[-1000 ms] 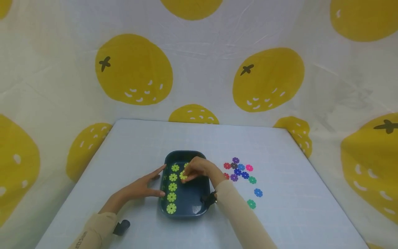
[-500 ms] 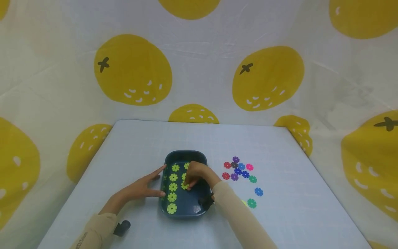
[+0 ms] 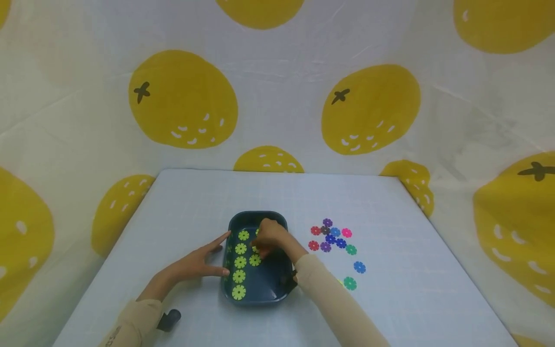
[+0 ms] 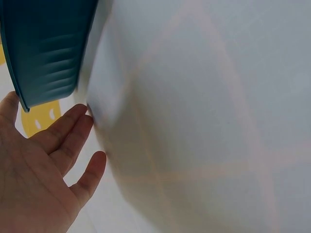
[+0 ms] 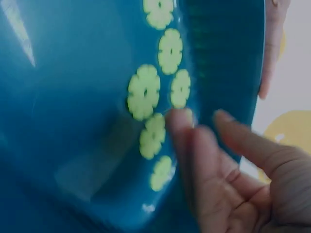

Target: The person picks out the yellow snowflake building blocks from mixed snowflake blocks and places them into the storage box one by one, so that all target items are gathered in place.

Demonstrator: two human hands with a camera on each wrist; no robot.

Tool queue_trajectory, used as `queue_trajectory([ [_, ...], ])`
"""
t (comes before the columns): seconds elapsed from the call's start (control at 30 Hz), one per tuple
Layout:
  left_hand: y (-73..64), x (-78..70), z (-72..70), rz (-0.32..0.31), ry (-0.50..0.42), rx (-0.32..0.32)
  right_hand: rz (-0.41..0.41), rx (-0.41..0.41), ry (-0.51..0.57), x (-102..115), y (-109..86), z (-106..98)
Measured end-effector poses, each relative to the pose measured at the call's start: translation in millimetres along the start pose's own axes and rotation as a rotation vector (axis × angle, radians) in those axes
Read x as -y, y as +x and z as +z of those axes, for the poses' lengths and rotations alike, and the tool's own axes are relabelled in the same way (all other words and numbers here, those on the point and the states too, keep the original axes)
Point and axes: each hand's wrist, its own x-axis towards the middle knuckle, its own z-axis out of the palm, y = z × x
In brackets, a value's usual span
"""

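A dark teal tray (image 3: 265, 285) lies on the table. Inside, yellow-green notched plastic discs (image 3: 240, 262) form a full left column and a shorter second column. My left hand (image 3: 191, 264) rests against the tray's left side, thumb and fingers spread along the rim. In the left wrist view its fingers (image 4: 68, 138) reach out rather straight beside the tray wall (image 4: 53, 53). Over the second column hovers my right hand (image 3: 270, 235), partly covering the upper discs. The right wrist view shows its thumb apart from the blurred fingers near a disc (image 5: 151, 138), with nothing visible between them.
Right of the tray lie loose discs in red, purple, blue, pink, black and green (image 3: 350, 283). A yellow-green disc (image 3: 340, 282) peeks out beside the right sleeve. Behind the table hangs a white cloth (image 3: 282, 96) printed with yellow fruit.
My right hand has set a yellow-green disc at the lower end of the second column, let go, and moved slightly up and left. The left hand keeps its place at the tray.
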Motion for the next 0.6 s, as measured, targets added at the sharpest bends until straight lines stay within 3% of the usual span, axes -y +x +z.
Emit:
queue_trajectory([
  [0.2,0.8,-1.4,3.5,0.004,0.012,0.008,-0.063,0.053,0.166,1.4,-17.9,-27.5],
  [0.3,0.5,-1.7,3.2,0.006,0.022,0.007,-0.095,0.070,0.227,-9.8,-32.4,-45.8],
  [0.43,-0.1,-0.9,0.4,0.021,0.029,-0.005,-0.086,0.030,0.223,-42.2,-55.9,-66.5],
  [0.6,0.8,2.3,-0.9,0.041,0.047,-0.008,-0.053,-0.021,0.160,-100.4,-86.9,-78.0],
])
